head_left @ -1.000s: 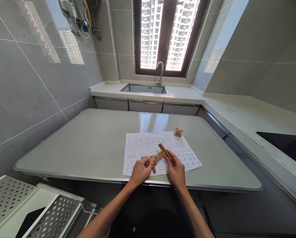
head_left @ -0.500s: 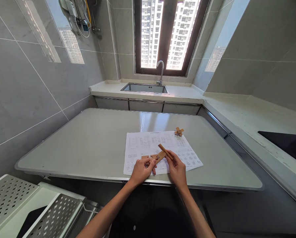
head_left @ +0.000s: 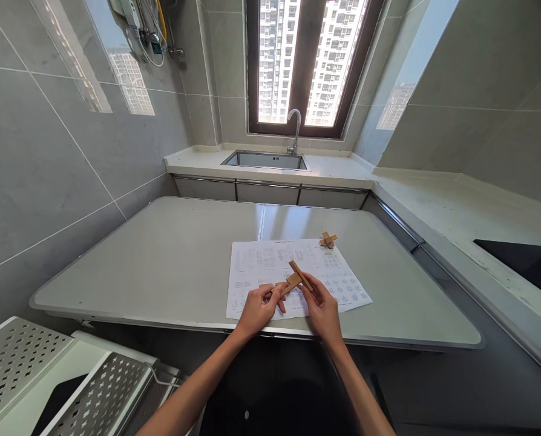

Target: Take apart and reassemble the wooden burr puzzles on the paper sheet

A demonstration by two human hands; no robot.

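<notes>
Over the printed paper sheet [head_left: 252, 257], my left hand [head_left: 258, 312] pinches a flat, notched wooden puzzle piece [head_left: 293, 281] between thumb and fingers. My right hand [head_left: 321, 306] is closed on a second, stick-like wooden puzzle piece [head_left: 299, 272], which lies crosswise against the end of the first one. Whether the two are interlocked I cannot tell. More notched wood [head_left: 267, 286] shows just beyond my left fingers, partly hidden by them. At the sheet's far right corner sits an assembled wooden cross-shaped puzzle [head_left: 328, 240], apart from both hands.
The sheet, with rows of small diagrams, lies on a pale folding table [head_left: 161, 260]. Behind it are a counter with a sink [head_left: 264, 160] and a tap [head_left: 295, 130]. A perforated metal rack [head_left: 102, 393] stands low at the left. A counter [head_left: 470, 200] runs along the right.
The notched piece has turned slightly in my hands, and its end has shifted a little against the stick-like piece. Both hands keep their hold; the cross-shaped puzzle stays put.
</notes>
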